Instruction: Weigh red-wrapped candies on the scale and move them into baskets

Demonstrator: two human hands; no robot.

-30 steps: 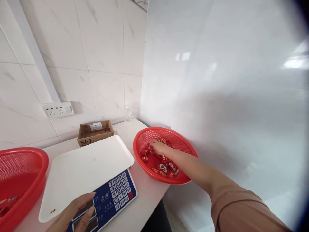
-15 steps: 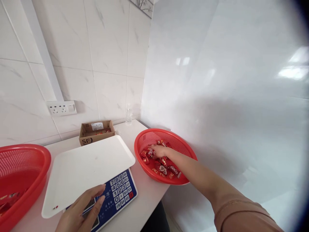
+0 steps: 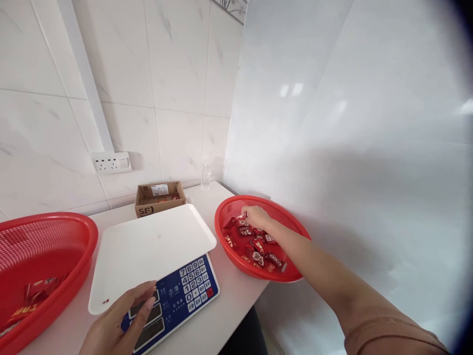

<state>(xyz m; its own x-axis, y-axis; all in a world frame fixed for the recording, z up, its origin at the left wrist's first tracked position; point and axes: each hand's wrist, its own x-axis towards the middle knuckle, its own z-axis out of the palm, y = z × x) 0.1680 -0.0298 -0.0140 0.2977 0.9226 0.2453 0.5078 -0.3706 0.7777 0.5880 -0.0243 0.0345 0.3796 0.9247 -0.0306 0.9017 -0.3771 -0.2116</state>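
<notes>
My right hand (image 3: 257, 217) reaches into the red mesh basket (image 3: 229, 252) on the right. Its fingers are curled on a small red wrapped packet (image 3: 241, 217), with the fingertips partly hidden. Several more red wrapped packets (image 3: 258, 245) lie loose around it in that basket. My left hand (image 3: 120, 318) hovers over the display end of the blue digital scale (image 3: 173, 301), thumb and fingers apart and holding nothing. On the scale's white weighing tray (image 3: 151, 246) there are only tiny red specks near the front left corner.
Another red basket (image 3: 86, 246) at the left holds several red packets. Behind the tray stands a cardboard box (image 3: 159, 203) with reddish items inside. A clear plastic bottle (image 3: 206, 176) is in the back corner of the white table (image 3: 218, 315). Walls close in behind and right.
My right hand has gone from stretched fingers among the packets to a curled grip toward the basket's back. The view has turned slightly left. My left hand stays over the scale, fingers still apart.
</notes>
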